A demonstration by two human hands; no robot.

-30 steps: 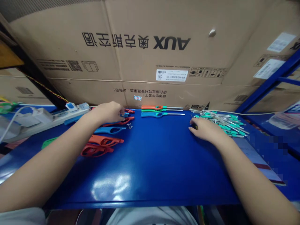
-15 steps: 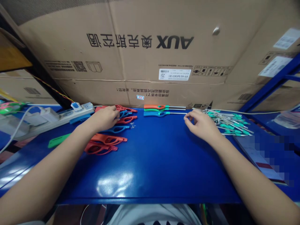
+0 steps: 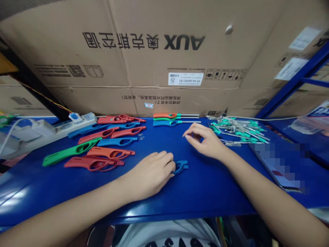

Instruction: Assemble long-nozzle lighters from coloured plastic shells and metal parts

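The person's left hand [image 3: 151,173] rests low on the shiny blue counter [image 3: 164,195], near the front edge. Its fingers are curled around a small blue plastic handle piece [image 3: 180,166]. Only the end of that piece pokes out past the fingertips, lying flat on the counter.

The right hand [image 3: 205,142] is a little farther back and off to the right, lifted just above the counter. Its thumb and first finger are pinched close together. I cannot tell if something tiny sits between them. The two hands are near each other but do not touch.

To the left lies a bunch of long plastic lighter shells. There is a green one [image 3: 68,153], a red one [image 3: 94,163] nearest the front, an orange one [image 3: 110,152], and a blue one [image 3: 117,141] behind them. More red and blue shells lie farther back.

At the back of the counter, three finished lighters with thin metal tubes [image 3: 176,119] lie side by side: orange, green and blue. To the right of them is a messy pile of teal-tipped metal tubes [image 3: 239,128], just beside the right hand.

A big brown cardboard box [image 3: 154,58] with black letters stands behind it all. A white power strip [image 3: 64,128] sits at the far left.
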